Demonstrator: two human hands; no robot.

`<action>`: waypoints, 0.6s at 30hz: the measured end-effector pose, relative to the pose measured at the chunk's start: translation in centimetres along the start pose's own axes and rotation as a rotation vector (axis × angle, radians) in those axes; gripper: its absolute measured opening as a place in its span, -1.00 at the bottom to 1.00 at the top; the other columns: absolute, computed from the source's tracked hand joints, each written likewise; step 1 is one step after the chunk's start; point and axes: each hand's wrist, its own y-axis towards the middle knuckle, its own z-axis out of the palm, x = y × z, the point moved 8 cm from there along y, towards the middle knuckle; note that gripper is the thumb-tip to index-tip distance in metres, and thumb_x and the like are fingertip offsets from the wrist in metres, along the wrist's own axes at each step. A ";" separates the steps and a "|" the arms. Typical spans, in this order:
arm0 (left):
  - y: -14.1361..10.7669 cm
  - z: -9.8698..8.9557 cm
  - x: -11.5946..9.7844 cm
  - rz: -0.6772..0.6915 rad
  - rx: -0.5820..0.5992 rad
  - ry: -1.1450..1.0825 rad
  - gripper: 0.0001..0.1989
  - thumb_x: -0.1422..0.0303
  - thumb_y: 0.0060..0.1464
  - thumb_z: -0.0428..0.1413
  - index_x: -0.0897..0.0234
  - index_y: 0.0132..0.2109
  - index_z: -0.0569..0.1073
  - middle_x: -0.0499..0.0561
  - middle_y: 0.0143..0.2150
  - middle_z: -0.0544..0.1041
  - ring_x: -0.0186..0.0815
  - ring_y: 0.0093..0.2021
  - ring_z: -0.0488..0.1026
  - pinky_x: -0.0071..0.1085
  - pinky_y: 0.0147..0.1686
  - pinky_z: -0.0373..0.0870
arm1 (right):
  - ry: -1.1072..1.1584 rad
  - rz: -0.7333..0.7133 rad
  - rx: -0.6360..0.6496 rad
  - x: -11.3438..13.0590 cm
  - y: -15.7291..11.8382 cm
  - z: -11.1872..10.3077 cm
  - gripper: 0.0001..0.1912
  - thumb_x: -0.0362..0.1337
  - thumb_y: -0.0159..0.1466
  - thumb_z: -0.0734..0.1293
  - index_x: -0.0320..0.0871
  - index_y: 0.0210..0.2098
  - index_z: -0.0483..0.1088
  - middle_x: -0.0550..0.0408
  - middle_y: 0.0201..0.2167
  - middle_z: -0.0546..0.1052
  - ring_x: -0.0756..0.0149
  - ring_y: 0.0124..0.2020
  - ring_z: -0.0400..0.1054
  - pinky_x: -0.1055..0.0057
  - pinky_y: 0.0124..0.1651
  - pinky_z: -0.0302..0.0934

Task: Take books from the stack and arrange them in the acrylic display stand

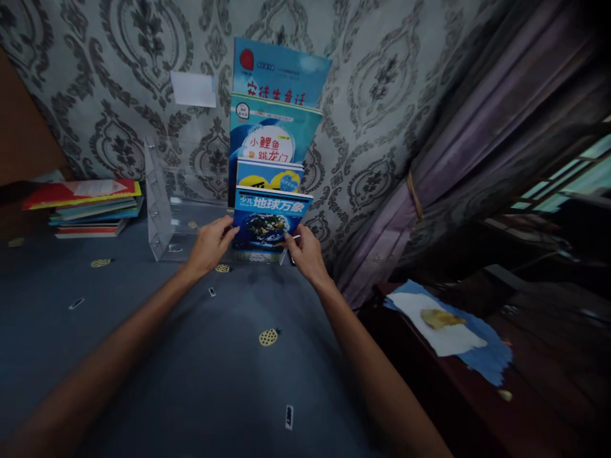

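A blue book with a globe on its cover (pixel 262 226) stands upright at the front of a clear tiered rack (pixel 160 210). My left hand (pixel 210 245) grips its left edge between thumb and fingers. At the opposite edge, my right hand (pixel 305 251) holds it with the thumb on the cover. Behind it rise a yellow-and-blue book (pixel 270 175), a teal book with a white circle (pixel 272 133) and a taller blue book (pixel 281 70), each showing above the one in front. Their lower parts are hidden.
Left of the rack lies a stack of books (pixel 95 210) on the blue pineapple-print cloth (pixel 200 381). Patterned wallpaper (pixel 382 70) backs the table, with a white card (pixel 193 89) on it. A tied purple curtain (pixel 410 197) hangs to the right, above a white-and-blue cloth (pixel 443 324).
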 end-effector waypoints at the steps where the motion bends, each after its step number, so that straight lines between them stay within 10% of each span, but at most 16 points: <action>1: 0.0 0.1 -0.2 0.011 0.004 0.025 -0.76 0.23 0.28 -0.03 0.23 -0.35 0.33 -0.03 -0.39 0.43 -0.26 -0.32 0.39 -0.39 -0.27 0.25 | 0.001 0.005 0.007 -0.2 -0.1 0.1 -0.77 -0.04 0.36 0.22 -0.05 -0.23 0.34 -0.01 -0.31 0.51 0.07 -0.21 0.43 0.20 -0.16 0.30; 18: -0.7 1.9 2.1 -0.073 0.006 0.211 -0.89 0.32 0.29 0.01 0.22 -0.08 0.34 -0.01 -0.39 0.52 -0.22 -0.39 0.50 -0.36 -0.33 0.30 | -0.053 0.079 -0.012 -0.7 -0.8 0.8 -0.89 -0.16 0.27 0.20 -0.04 -0.32 0.22 0.05 -0.41 0.48 0.15 -0.35 0.39 0.28 -0.27 0.21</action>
